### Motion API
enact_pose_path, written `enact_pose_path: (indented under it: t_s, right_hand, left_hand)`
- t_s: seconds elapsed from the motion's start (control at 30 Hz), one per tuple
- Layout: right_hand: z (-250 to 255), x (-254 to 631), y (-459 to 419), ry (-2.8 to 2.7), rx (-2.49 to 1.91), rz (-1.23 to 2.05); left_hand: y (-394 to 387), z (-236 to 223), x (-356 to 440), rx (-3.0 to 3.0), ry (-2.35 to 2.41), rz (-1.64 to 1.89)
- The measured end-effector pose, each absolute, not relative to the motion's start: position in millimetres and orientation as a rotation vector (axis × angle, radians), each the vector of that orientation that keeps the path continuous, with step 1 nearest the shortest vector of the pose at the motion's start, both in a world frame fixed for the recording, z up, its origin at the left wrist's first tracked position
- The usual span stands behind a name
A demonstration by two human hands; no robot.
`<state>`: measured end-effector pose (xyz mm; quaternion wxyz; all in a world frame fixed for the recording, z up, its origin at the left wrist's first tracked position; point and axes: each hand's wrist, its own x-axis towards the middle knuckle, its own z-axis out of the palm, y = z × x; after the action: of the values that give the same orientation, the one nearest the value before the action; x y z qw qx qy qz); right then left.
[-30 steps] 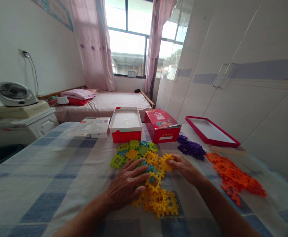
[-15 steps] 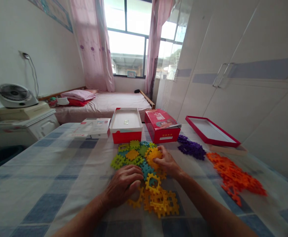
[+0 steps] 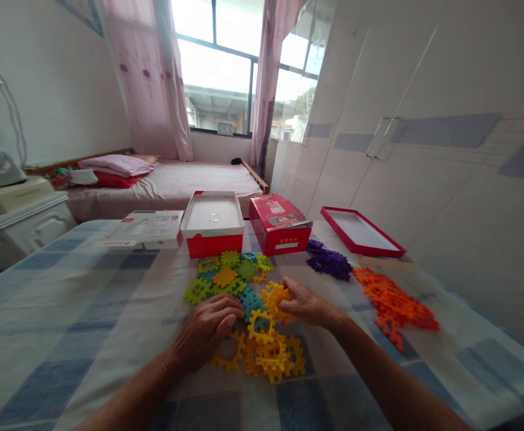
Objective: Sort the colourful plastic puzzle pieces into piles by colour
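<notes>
A mixed heap of notched plastic building pieces lies on the checked cloth, with green pieces (image 3: 199,290) and teal pieces (image 3: 251,304) in it. My right hand (image 3: 305,302) pinches yellow notched pieces (image 3: 274,294) between thumb and fingers, at the heap's right side. My left hand (image 3: 208,329) rests on the heap's left front, its fingers curled together beside the teal pieces; their tips are partly hidden, so anything under them cannot be made out. Close in front lies a pile of yellow window-like pieces (image 3: 270,353), and a yellow frame piece (image 3: 229,352) sits just below my left hand.
Purple pieces (image 3: 331,263) and orange pieces (image 3: 391,302) form separate piles to the right. Along the back stand a flat white box (image 3: 154,224), an open red-and-white box (image 3: 214,244), a red box (image 3: 284,224) and a red-rimmed lid (image 3: 360,233).
My right hand swung left over the heap with yellow pieces, then drew back toward me. The left hand's spread fingers have curled in. The view has turned to the right.
</notes>
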<state>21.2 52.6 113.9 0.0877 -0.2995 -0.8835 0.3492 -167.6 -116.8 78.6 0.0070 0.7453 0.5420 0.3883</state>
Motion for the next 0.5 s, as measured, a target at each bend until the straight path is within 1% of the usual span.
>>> enact_pose_path:
  t_s: [0.1, 0.27, 0.4, 0.5]
  right_hand:
    - [113.4, 16.8, 43.3, -2.600, -0.914, 0.941]
    - [109.2, 22.3, 39.1, -2.467, -0.875, 1.059]
    - [111.2, 56.1, 59.2, -2.144, -0.963, 1.243]
    - [111.9, 93.7, 83.8, -1.991, -1.097, 1.208]
  left_hand:
    - [-116.8, 77.0, -169.2, 2.315, 1.715, 1.230]
    - [-116.6, 77.3, -169.9, 2.332, 1.693, 1.231]
    - [-116.8, 77.8, -169.8, 2.336, 1.703, 1.238]
    - [-116.5, 77.3, -169.9, 2.340, 1.708, 1.249]
